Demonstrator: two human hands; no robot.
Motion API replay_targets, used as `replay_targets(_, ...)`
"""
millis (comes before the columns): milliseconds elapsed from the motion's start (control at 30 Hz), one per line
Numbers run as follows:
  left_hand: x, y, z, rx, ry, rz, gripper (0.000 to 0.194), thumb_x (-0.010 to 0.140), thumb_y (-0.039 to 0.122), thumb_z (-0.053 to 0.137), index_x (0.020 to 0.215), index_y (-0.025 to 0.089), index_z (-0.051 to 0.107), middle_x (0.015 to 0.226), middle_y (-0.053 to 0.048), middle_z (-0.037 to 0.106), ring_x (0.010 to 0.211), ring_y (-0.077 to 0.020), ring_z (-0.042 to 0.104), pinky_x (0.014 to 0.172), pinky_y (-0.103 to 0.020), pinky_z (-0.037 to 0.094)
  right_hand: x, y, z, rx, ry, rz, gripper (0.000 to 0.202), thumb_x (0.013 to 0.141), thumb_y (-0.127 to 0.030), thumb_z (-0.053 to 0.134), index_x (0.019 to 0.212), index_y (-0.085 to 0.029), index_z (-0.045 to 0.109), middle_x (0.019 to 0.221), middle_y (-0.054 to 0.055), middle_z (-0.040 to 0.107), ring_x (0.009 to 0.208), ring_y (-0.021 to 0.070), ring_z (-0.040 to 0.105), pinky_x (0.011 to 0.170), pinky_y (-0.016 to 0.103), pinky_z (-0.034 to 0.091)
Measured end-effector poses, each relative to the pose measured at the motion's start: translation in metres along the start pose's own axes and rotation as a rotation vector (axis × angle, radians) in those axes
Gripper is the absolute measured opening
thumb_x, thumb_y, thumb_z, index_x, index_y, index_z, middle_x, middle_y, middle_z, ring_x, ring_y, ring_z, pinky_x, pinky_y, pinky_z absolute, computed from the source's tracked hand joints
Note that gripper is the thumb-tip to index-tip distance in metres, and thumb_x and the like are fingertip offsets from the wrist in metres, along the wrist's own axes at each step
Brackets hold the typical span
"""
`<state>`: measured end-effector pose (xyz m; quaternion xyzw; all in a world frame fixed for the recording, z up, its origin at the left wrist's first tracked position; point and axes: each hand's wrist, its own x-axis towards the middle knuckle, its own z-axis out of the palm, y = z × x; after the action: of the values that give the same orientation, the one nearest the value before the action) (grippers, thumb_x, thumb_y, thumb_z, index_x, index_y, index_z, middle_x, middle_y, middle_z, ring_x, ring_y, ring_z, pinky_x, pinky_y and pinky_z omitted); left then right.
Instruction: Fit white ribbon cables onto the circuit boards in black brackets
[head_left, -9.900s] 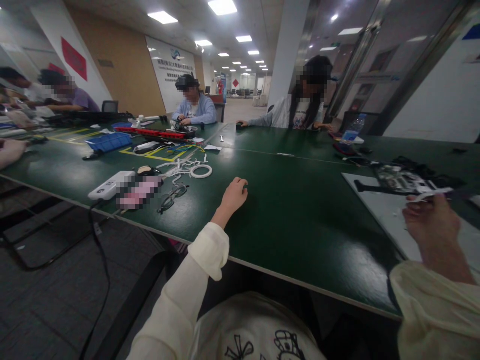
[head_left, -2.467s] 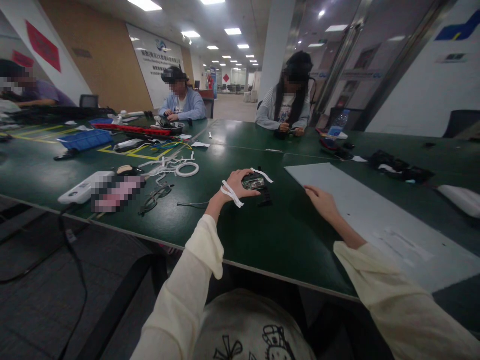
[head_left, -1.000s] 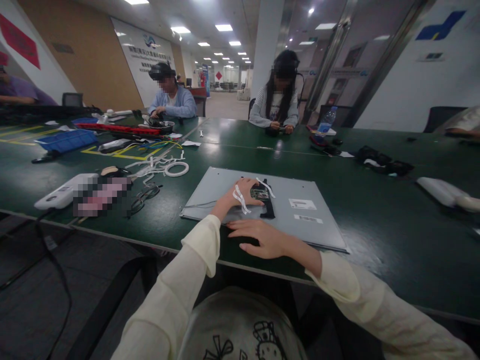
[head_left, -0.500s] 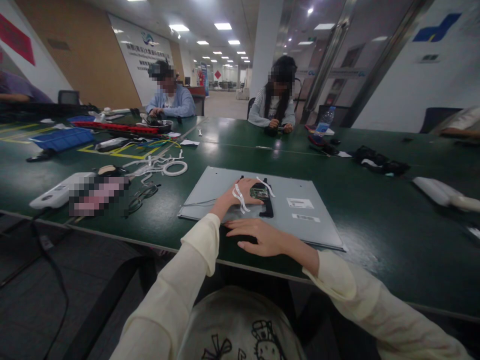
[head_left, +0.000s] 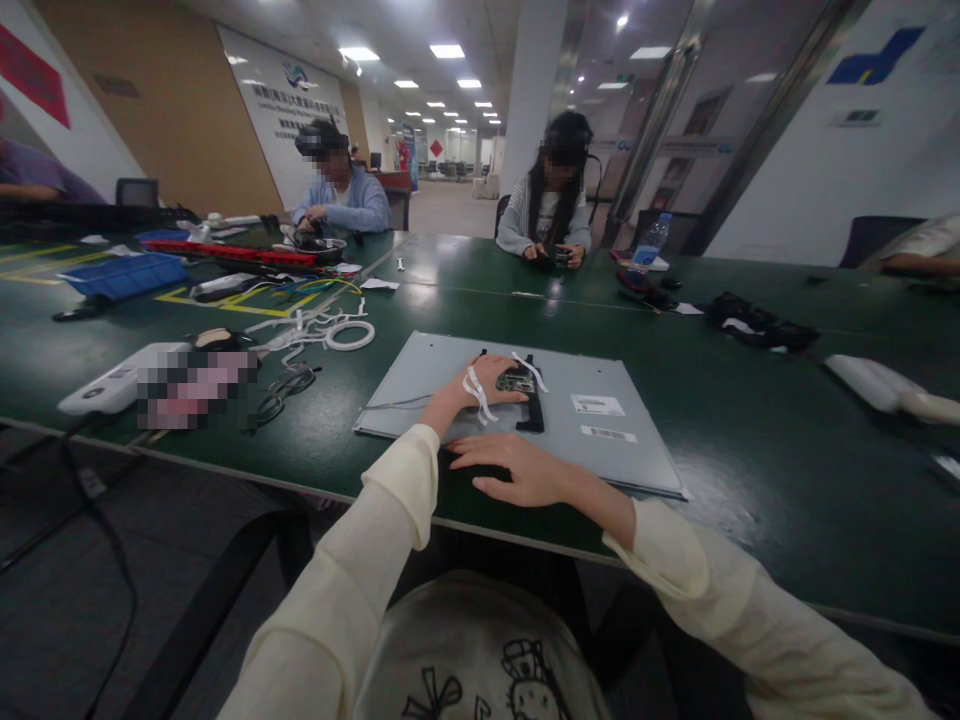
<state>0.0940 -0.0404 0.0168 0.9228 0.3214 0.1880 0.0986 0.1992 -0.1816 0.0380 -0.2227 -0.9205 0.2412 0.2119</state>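
A flat grey panel (head_left: 566, 445) with two white labels lies on the table in front of me. On it sits a black frame (head_left: 535, 412) with a green circuit board (head_left: 517, 382). My left hand (head_left: 484, 382) reaches over the frame's left part, thumb and fingers closed around the circuit board; some fingertips are hidden. White tape strips (head_left: 480, 396) hang from the back of that hand, and another strip (head_left: 531, 370) lies by the frame. My right hand (head_left: 521, 470) rests at the panel's near edge, its fingers stretched out and holding nothing. A thin cable (head_left: 401, 404) runs leftward from beneath my left wrist.
Left of the panel lie a tape roll (head_left: 350, 335), eyeglasses (head_left: 286, 390) and a white device (head_left: 120, 380). A blue tray (head_left: 127, 278) stands farther back. Two people sit across the green table (head_left: 750, 430), near a water bottle (head_left: 651, 242). Black items (head_left: 757, 322) lie at right.
My hands stay in nearly the same place on and beside the panel. Across the table, a person's hands have shifted slightly around a small dark object.
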Motion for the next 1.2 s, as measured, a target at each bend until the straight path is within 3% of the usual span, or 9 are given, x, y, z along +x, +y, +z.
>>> replay_targets(200,0.005,-0.004,0.007,-0.021,0.106,0.058,0.043,0.082,0.053,0.049,0.108,0.02,0.059,0.12,-0.007,0.058,0.112,-0.0204,0.052,0.098,-0.036,0.037,0.0,0.001,0.001,0.011,0.024,0.004,0.034,0.088,-0.026,0.045,0.117,-0.014,0.058,0.129,0.01,0.051,0.121,0.015,0.045,0.103,0.033,0.035)
replay_targets(333,0.014,0.0,0.008,-0.113,0.184,0.121,0.036,0.089,0.044,0.04,0.101,0.019,0.062,0.105,-0.007,0.064,0.103,-0.0188,0.056,0.093,-0.034,0.043,0.001,0.0,0.0,0.022,0.027,0.017,0.032,0.088,-0.025,0.045,0.114,-0.014,0.06,0.127,0.01,0.052,0.12,0.0152,0.046,0.103,0.033,0.036)
replay_targets(500,0.025,0.01,0.009,-0.107,0.228,0.066,0.038,0.092,0.038,0.034,0.095,0.013,0.063,0.096,-0.01,0.065,0.092,-0.0211,0.059,0.085,-0.035,0.046,0.002,-0.002,-0.001,0.035,0.019,0.017,0.031,0.087,-0.024,0.046,0.114,-0.016,0.06,0.123,0.009,0.056,0.119,0.0164,0.047,0.101,0.033,0.037)
replay_targets(633,0.028,0.007,0.014,-0.088,0.222,0.016,0.033,0.091,0.035,0.038,0.095,0.014,0.063,0.098,-0.008,0.065,0.093,-0.0202,0.058,0.087,-0.033,0.046,0.002,-0.002,-0.002,0.034,0.025,0.012,0.031,0.087,-0.024,0.046,0.113,-0.016,0.06,0.122,0.009,0.057,0.117,0.0165,0.049,0.1,0.032,0.038)
replay_targets(767,0.022,0.001,0.01,-0.08,0.228,-0.063,0.027,0.089,0.033,0.041,0.097,0.019,0.063,0.102,-0.007,0.064,0.1,-0.0184,0.057,0.092,-0.031,0.044,0.002,-0.003,-0.002,0.033,0.013,0.026,0.03,0.087,-0.024,0.046,0.113,-0.017,0.06,0.125,0.008,0.055,0.12,0.0163,0.047,0.102,0.034,0.036)
replay_targets(867,0.015,0.002,0.0,-0.013,0.256,-0.146,0.025,0.087,0.029,0.044,0.1,0.017,0.061,0.105,-0.009,0.061,0.1,-0.0189,0.057,0.09,-0.031,0.044,0.002,-0.003,-0.002,0.033,0.011,0.03,0.03,0.086,-0.023,0.047,0.112,-0.017,0.061,0.126,0.008,0.054,0.12,0.0163,0.047,0.102,0.034,0.036)
replay_targets(1000,0.003,0.008,-0.015,0.136,0.302,-0.367,0.027,0.087,0.031,0.043,0.097,0.013,0.06,0.1,-0.012,0.061,0.097,-0.0217,0.058,0.084,-0.032,0.046,0.001,-0.002,-0.001,0.02,0.015,0.031,0.03,0.086,-0.023,0.047,0.111,-0.016,0.061,0.127,0.01,0.052,0.12,0.0161,0.047,0.102,0.033,0.037)
replay_targets(1200,-0.011,0.014,-0.023,0.177,0.149,-0.555,0.036,0.087,0.042,0.04,0.091,0.015,0.063,0.089,-0.014,0.066,0.082,-0.0247,0.063,0.068,-0.033,0.047,0.002,-0.003,0.0,0.032,0.027,0.033,0.028,0.085,-0.022,0.048,0.107,-0.015,0.063,0.123,0.01,0.056,0.119,0.016,0.048,0.101,0.033,0.038)
